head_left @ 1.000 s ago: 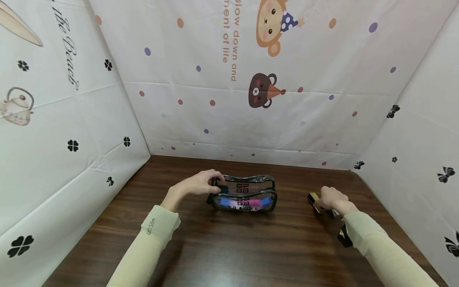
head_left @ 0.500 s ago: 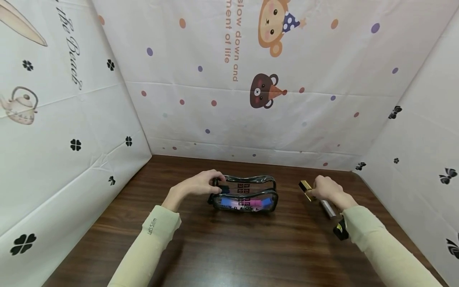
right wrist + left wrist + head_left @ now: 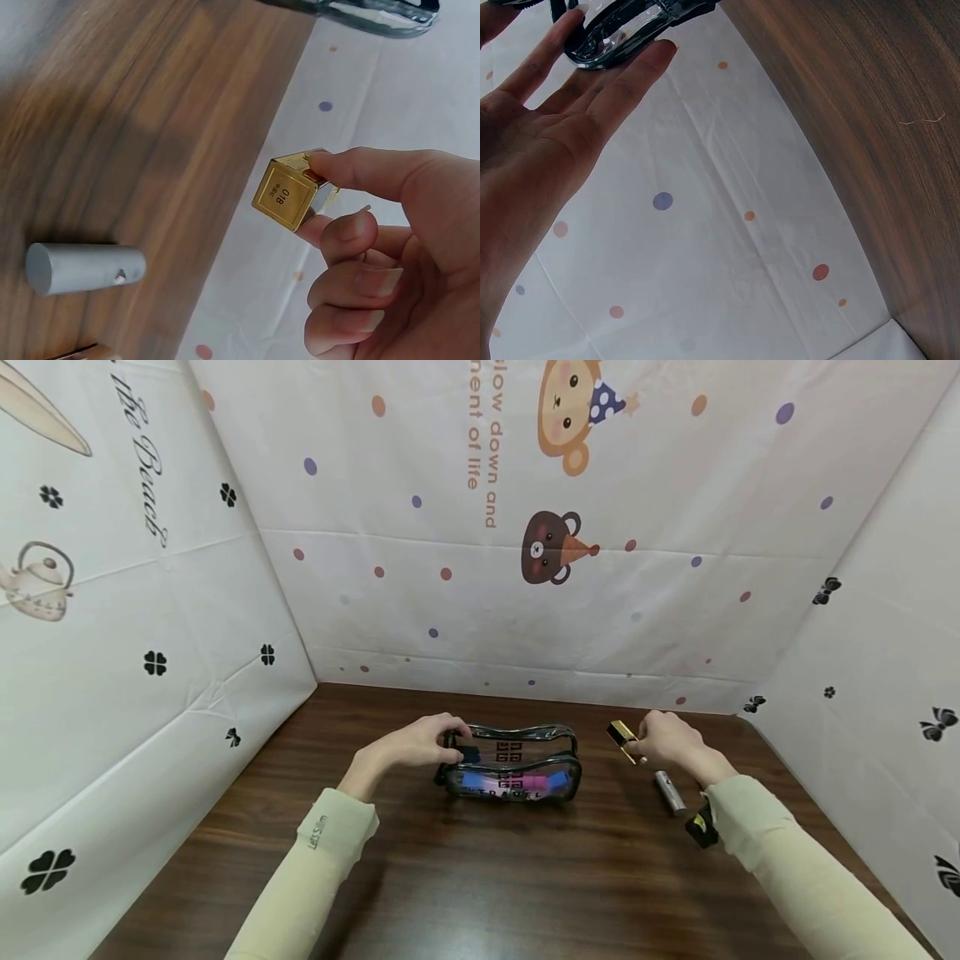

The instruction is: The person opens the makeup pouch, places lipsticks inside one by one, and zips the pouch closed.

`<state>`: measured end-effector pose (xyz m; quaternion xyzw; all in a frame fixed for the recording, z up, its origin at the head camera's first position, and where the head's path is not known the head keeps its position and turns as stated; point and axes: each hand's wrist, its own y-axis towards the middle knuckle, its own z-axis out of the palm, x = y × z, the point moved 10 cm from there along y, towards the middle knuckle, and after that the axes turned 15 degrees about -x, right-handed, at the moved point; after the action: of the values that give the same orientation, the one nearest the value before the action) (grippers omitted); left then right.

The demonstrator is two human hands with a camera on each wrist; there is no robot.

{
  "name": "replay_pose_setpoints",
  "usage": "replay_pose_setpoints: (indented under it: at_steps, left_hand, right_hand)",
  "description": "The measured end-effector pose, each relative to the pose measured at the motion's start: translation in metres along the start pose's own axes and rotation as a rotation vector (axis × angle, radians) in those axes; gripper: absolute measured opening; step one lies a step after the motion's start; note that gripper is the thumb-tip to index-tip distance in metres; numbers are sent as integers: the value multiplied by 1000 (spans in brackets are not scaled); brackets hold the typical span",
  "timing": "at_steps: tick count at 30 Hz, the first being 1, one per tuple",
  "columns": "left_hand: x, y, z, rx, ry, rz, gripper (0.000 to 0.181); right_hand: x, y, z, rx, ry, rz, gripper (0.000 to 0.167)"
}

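Observation:
A clear cosmetic pouch point(image 3: 517, 768) with black trim stands at the middle of the table, blue and pink items visible inside. My left hand point(image 3: 420, 743) holds its left end between thumb and fingers; the left wrist view shows the fingers against the pouch's black edge point(image 3: 604, 56). My right hand point(image 3: 671, 743) pinches a black and gold lipstick point(image 3: 622, 739) between thumb and fingers, to the right of the pouch. Its square gold end point(image 3: 283, 196) faces the right wrist camera, and the other fingers curl toward the palm. A silver tube point(image 3: 670, 793) lies on the wood below the right hand.
The brown wooden table point(image 3: 480, 877) is enclosed by white printed cloth point(image 3: 420, 593) behind and at both sides. Beside the right cuff sits a black object point(image 3: 702, 827) with some yellow. A gold-brown edge point(image 3: 79, 352) shows at the bottom of the right wrist view.
My right hand has moved left and toward the back with the lipstick, uncovering the silver tube. The silver tube has shifted left. My left hand and the pouch have stayed in place.

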<state>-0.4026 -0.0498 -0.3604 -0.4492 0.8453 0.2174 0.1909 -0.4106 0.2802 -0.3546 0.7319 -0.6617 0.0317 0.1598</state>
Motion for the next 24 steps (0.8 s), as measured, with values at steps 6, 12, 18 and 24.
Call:
replay_pose_setpoints:
  at_steps: [6, 12, 18, 24]
  left_hand:
    - [0, -1, -1, -2, 0, -13, 33]
    - [-1, -1, -2, -7, 13, -4, 32]
    - [0, -1, 0, -2, 6, -21, 33]
    - [1, 0, 2, 6, 6, -30, 33]
  right_hand:
    - [23, 4, -11, -27, -4, -39, 40]
    - [48, 8, -21, -42, 0, -82, 36]
    - [72, 10, -32, -63, 9, -127, 28]
    - [99, 11, -39, -77, 13, -198, 32]
